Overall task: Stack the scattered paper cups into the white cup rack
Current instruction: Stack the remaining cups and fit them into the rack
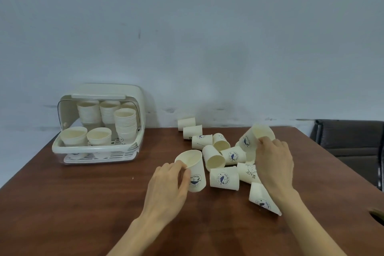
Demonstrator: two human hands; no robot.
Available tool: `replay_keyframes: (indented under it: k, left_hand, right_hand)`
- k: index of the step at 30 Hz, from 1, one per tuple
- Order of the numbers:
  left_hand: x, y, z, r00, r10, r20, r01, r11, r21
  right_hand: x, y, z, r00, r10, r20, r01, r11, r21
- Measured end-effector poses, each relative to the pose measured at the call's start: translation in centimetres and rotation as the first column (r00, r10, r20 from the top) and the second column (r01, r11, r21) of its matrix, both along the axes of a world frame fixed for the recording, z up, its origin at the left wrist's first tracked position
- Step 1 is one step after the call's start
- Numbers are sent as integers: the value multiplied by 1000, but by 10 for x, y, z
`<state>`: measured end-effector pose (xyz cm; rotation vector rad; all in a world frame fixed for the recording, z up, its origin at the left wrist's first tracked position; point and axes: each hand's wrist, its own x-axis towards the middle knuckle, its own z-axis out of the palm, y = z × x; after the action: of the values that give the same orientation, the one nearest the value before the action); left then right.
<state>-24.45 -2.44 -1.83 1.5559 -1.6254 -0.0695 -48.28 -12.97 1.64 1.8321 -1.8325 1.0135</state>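
My left hand [166,185] grips an upright cream paper cup [195,172] with a blue whale print, near the table's middle. My right hand [274,160] holds a second printed cup [252,136] by its rim, tilted and lifted above a pile. Several more cups [216,151] lie on their sides between and behind my hands, one [262,197] under my right wrist. The white cup rack [95,148] stands at the back left with its lid up. It holds three tall cup stacks at the rear and two short ones in front.
The brown wooden table [83,203] reaches a pale wall behind. A dark chair [351,141] stands past the table's right edge. A dark opening [377,215] shows at the table's right edge.
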Motion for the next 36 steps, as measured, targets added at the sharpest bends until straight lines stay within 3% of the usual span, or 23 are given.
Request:
replay_keyframes:
  k: [10,17,22,29,36]
  left_hand:
    - [57,21,-4,988,143,-62,-145,989,-23]
    - [108,47,-7,955,253,-158,-256,967,-2]
    - [147,65,-8,919,347,-190,-346,937,37]
    - [184,79,-5,896,429,-113,-428,903,35]
    - [201,80,-4,897,431,-100,-434,901,-12]
  right_hand:
    - [101,43,-8,913,406,-40,-407,913,-31]
    - [168,55,-2,819,564,-107,-567,824,10]
    - [221,52,11,771,636,-34,-636,772,29]
    - [309,26,25,701,713,21,-711,697,94]
    - [375,-6,29,714,696,-77,-677,714,179]
